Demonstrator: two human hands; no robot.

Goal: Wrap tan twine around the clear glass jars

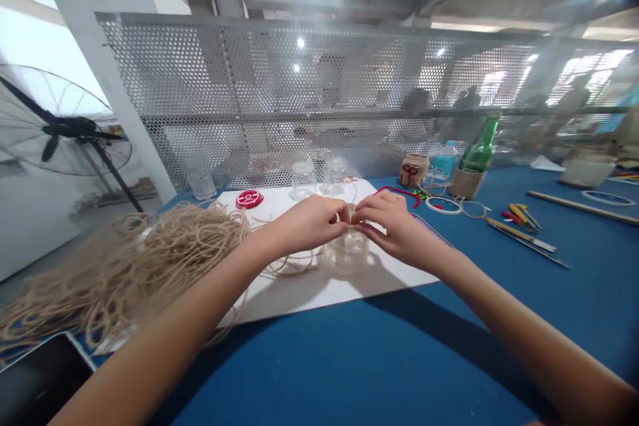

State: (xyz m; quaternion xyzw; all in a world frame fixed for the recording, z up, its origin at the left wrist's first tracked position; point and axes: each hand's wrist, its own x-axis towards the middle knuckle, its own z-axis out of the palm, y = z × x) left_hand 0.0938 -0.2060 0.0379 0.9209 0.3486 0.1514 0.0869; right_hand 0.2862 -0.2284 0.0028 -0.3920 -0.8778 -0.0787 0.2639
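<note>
Over a white board (279,296), the left hand (307,226) and right hand (394,223) pinched their fingertips (345,214) together at the rim of a glass jar (347,253); the lettering on a red lid (249,199) was too small to read.

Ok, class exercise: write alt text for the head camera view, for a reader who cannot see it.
A person's left hand and right hand meet at the top of a clear glass jar on a white board. A tangled heap of jute twine lies to the left on a blue table, with a green glass bottle behind.

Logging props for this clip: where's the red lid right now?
In the head view, the red lid lies near the far left corner of the white board, between the jute twine pile and a glass jar.
</note>
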